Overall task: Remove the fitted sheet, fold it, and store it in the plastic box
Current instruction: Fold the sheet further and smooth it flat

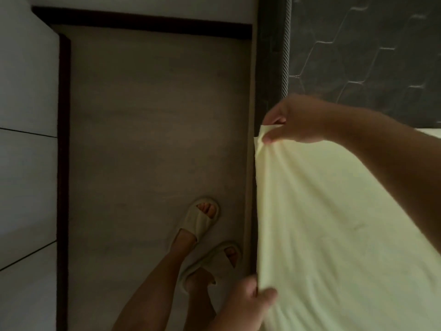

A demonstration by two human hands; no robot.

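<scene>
Along the bed's left side, the sheet [334, 223] lay pale yellow over the near part of the mattress [358, 56]. The mattress's dark, hexagon-quilted top and corded edge showed bare at the far end. The right hand [298, 120] reached across from the right and pinched the sheet's far corner between thumb and fingertips. There the cloth was bunched and lifted at the mattress edge. The left hand [248, 302], low in the view, had its grip closed on the sheet's side edge, thumb on top and fingers curled. Between the two hands that edge ran nearly straight and overlapped the bed's side rail [253, 91].

Left of the rail ran a strip of floor [155, 115] in pale wood-grain, bounded by a dark skirting [143, 20] on its far and left sides. Beyond the skirting on the left stood white panels [26, 91] with thin dark seams. The person's feet stood on the floor close to the rail, one ahead of the other, in beige open-toed slippers. The far slipper [202, 218] was a little out from the rail. The near slipper [214, 261] lay just beside the rail, close to the left hand. Bare floor stretched from the feet to the far skirting.
</scene>
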